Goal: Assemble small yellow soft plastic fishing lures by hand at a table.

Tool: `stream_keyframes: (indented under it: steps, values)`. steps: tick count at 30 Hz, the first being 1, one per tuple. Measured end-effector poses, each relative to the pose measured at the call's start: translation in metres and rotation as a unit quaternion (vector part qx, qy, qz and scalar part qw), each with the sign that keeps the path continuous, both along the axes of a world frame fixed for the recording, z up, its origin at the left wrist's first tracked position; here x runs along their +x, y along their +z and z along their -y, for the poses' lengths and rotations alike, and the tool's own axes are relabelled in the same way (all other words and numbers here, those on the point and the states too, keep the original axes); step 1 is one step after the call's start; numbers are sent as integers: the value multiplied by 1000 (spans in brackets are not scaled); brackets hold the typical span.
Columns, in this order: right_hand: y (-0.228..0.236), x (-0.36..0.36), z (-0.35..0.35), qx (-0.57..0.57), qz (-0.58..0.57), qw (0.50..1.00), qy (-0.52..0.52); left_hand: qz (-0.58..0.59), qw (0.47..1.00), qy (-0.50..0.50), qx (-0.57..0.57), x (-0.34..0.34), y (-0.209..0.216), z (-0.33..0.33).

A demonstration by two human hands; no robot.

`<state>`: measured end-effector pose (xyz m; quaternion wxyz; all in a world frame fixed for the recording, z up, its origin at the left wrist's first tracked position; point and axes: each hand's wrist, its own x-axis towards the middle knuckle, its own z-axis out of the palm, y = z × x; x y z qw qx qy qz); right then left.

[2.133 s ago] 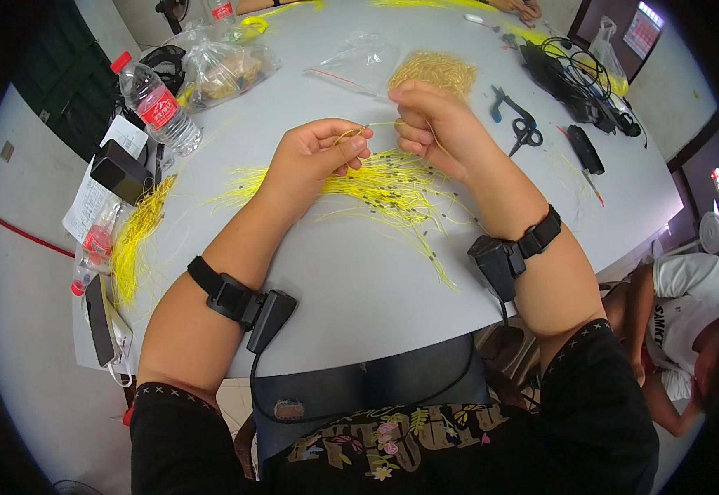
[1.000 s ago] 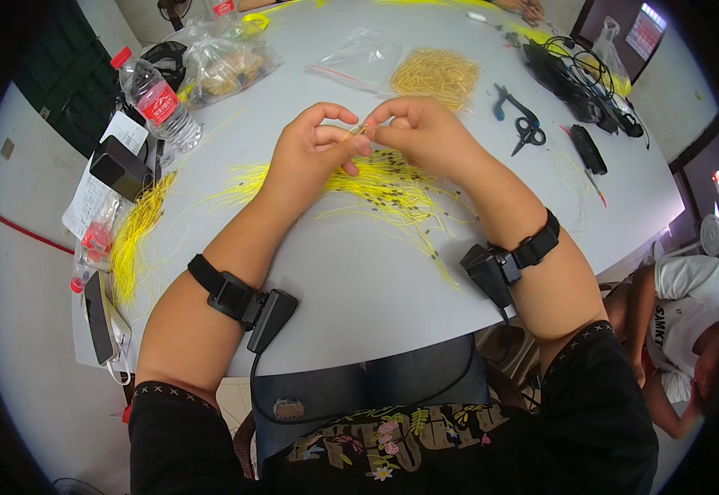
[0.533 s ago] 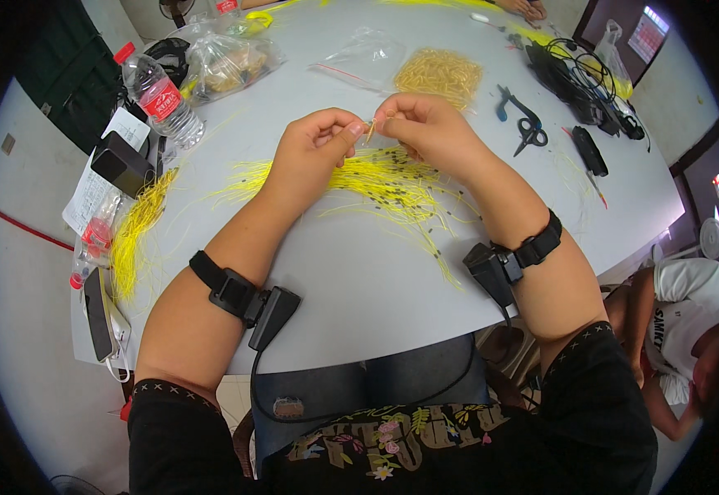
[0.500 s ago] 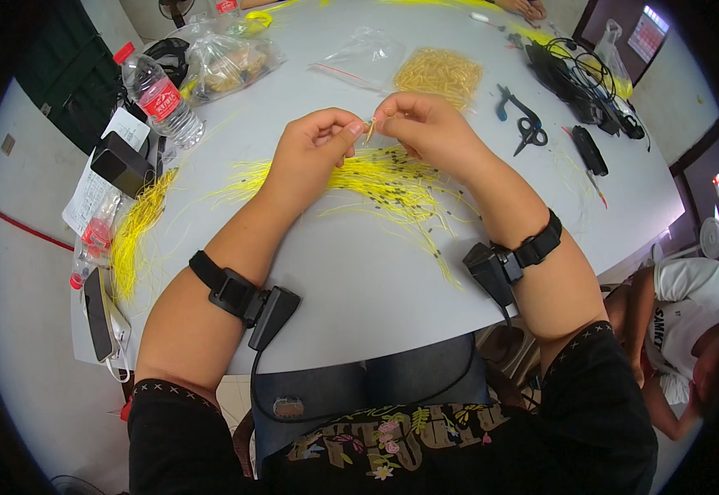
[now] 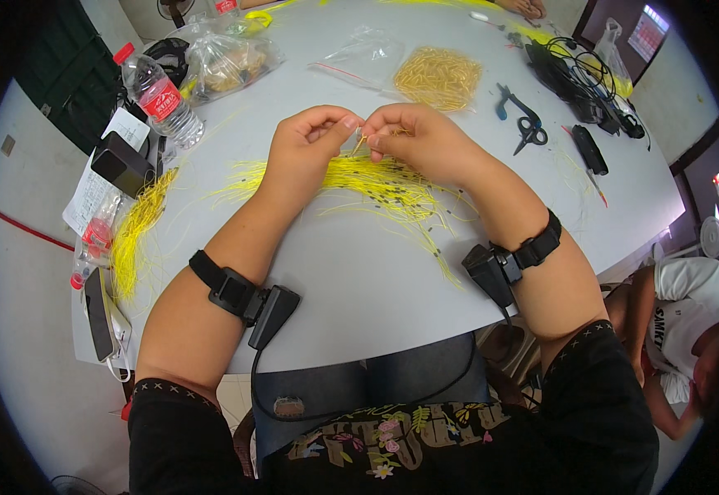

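Note:
My left hand (image 5: 306, 144) and my right hand (image 5: 415, 140) meet over the middle of a grey table (image 5: 359, 272). Both pinch one thin yellow wire (image 5: 359, 142) between their fingertips, with a small brass-coloured piece at its tip. Just below the hands lies a spread bundle of yellow wires (image 5: 376, 186) with small dark marks along them. Each wrist wears a black strap with a small black unit and cable.
A pile of brass-coloured small parts (image 5: 440, 76) lies beyond the hands, with black scissors (image 5: 523, 124) to its right. Water bottle (image 5: 160, 95), clear bags (image 5: 227, 58), a black box (image 5: 120, 163) and another yellow wire bundle (image 5: 132, 235) sit left. Another person (image 5: 689, 330) sits lower right.
My right hand came back from the far side toward the left hand; both now pinch the wire together, fingertips closer than before.

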<state>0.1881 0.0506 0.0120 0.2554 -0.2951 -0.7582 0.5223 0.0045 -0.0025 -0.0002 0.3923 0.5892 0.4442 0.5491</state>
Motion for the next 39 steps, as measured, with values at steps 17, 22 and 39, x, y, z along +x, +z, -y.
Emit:
stream_keyframes:
  steps: [17,22,39]
  values:
    - [-2,-4,-1,-363,-159,915,70,-107,986,72,105,-1,2,-1]
    - [-2,-3,1,-367,-160,914,72,-184,947,184,186,11,28,13]
    - [-1,3,-8,-378,-228,896,39,-130,828,-498,221,238,116,189]
